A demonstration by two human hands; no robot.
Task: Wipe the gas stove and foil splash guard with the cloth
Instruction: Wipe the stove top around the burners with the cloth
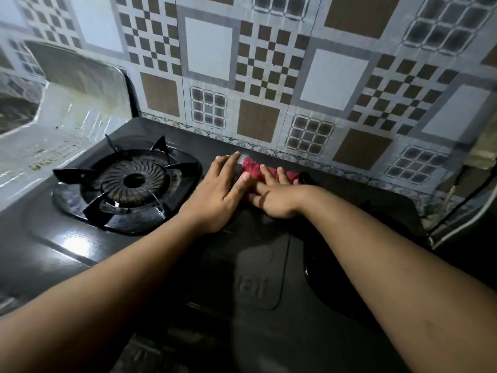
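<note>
The black gas stove (67, 238) fills the lower view. A crumpled red cloth (252, 169) lies on its back edge, against the wall. My right hand (271, 195) presses on the cloth with its fingers spread and fairly straight. My left hand (223, 189) lies flat on the stove top just left of the cloth, fingers straight, its thumb touching my right hand's fingers. The silver foil splash guard (67, 125) stands at the left, behind and beside the left burner (131, 181).
A patterned tiled wall (258, 76) rises right behind the stove. The left burner carries a black pan support with raised prongs. The stove's right part is dark; a small black piece (304, 177) pokes up beside the cloth. A cable (457, 219) runs at the far right.
</note>
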